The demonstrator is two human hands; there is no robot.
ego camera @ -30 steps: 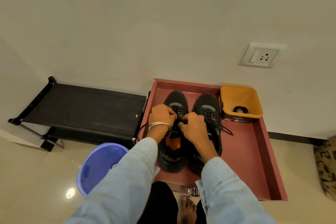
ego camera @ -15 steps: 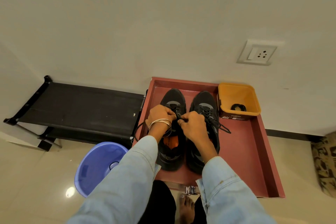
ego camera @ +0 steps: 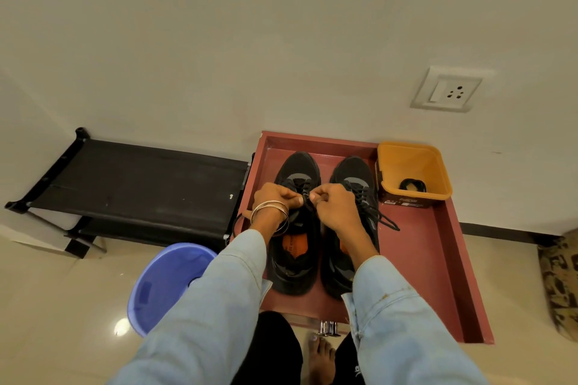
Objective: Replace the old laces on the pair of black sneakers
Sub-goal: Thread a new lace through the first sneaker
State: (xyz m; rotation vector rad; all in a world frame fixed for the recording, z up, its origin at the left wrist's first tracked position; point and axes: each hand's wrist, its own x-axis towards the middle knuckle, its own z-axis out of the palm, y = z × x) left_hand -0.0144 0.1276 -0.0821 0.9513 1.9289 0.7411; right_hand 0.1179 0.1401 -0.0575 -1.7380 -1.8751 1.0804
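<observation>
Two black sneakers stand side by side, toes to the wall, in a red tray (ego camera: 428, 247). The left sneaker (ego camera: 295, 262) shows an orange insole. The right sneaker (ego camera: 355, 176) is laced, with loose black lace ends (ego camera: 386, 222) trailing onto the tray. My left hand (ego camera: 275, 197), bangles on its wrist, and my right hand (ego camera: 336, 208) meet over the left sneaker's tongue, each pinching its black lace (ego camera: 305, 197). A loop of lace (ego camera: 235, 223) hangs off the tray's left edge.
A yellow tub (ego camera: 414, 170) holding a small black coil sits in the tray's far right corner. A black low rack (ego camera: 140, 187) stands to the left, a blue bucket (ego camera: 165, 284) in front of it. My bare foot (ego camera: 320, 356) rests on the tiled floor. A wall socket (ego camera: 445, 89) is above.
Both hands stay on the left sneaker's lace; their fingertips have come closer together over the tongue. The camera view has shifted slightly.
</observation>
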